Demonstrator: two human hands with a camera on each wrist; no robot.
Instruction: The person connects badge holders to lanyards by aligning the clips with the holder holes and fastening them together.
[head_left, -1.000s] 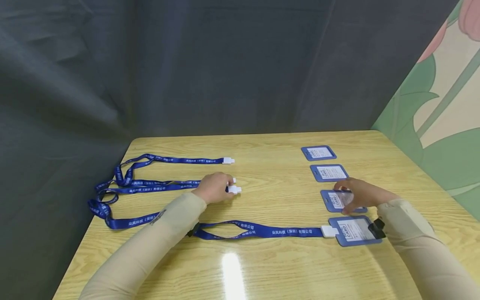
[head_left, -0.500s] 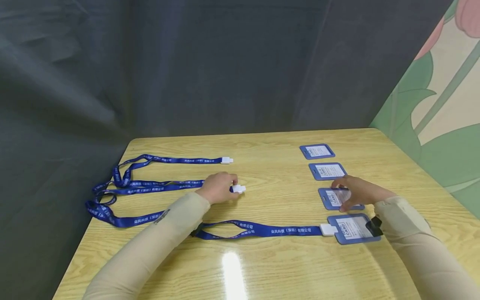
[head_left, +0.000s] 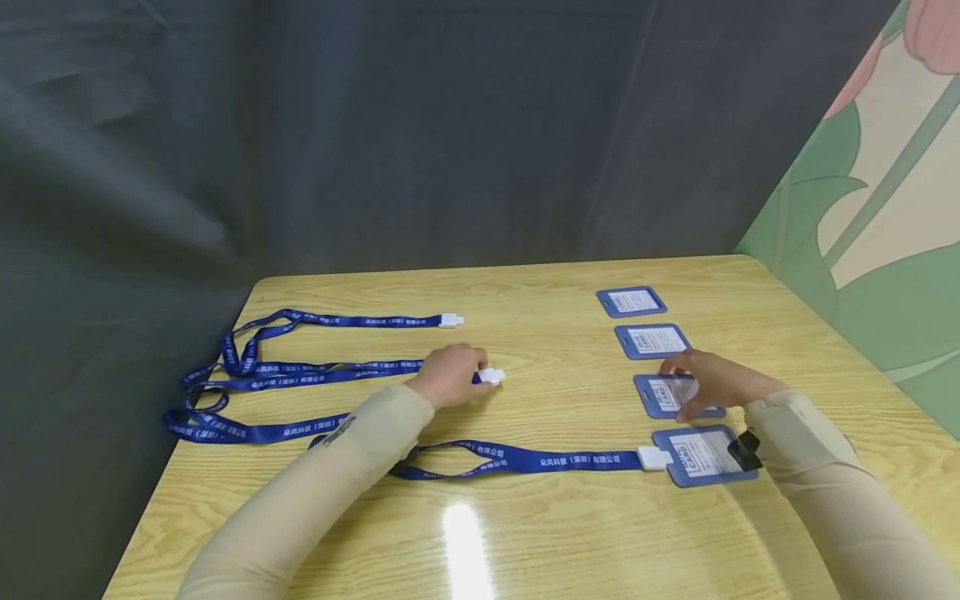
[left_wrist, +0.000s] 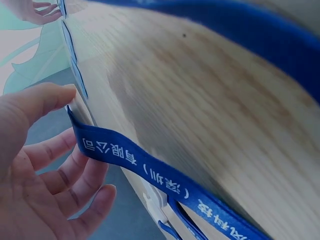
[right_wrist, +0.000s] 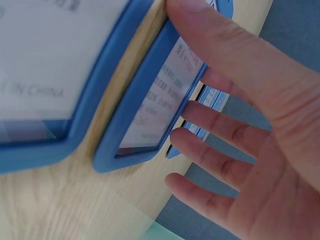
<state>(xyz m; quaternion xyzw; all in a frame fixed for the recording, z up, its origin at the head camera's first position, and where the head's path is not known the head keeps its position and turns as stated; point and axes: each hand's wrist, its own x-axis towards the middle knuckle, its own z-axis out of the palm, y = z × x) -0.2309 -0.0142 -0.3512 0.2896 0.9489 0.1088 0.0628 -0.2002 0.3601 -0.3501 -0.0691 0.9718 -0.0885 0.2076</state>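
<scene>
My left hand [head_left: 448, 375] pinches a blue lanyard [left_wrist: 125, 152] near its white plastic clip [head_left: 492, 377] between thumb and fingers, just above the table. The lanyard's band trails back to the left, partly covered by my sleeve. At the right, my right hand [head_left: 718, 385] holds a blue-framed badge holder [head_left: 657, 397] by its long edges; in the right wrist view the thumb [right_wrist: 220, 40] lies on the near edge and the fingers on the far edge. This holder lies flat, its slotted end facing left.
Nearer me, another lanyard [head_left: 573, 461] is joined by its white clip to a badge holder [head_left: 705, 457]. Two more badge holders lie farther back, one [head_left: 651, 341] behind the other [head_left: 632, 302]. Other lanyards [head_left: 397, 322] lie at the left. A dark curtain [head_left: 465, 133] hangs behind the table.
My left hand has moved rightward with the lanyard's clip, drawing the band along and uncovering another clip, then covering it again. My right hand stays on the same badge holder.
</scene>
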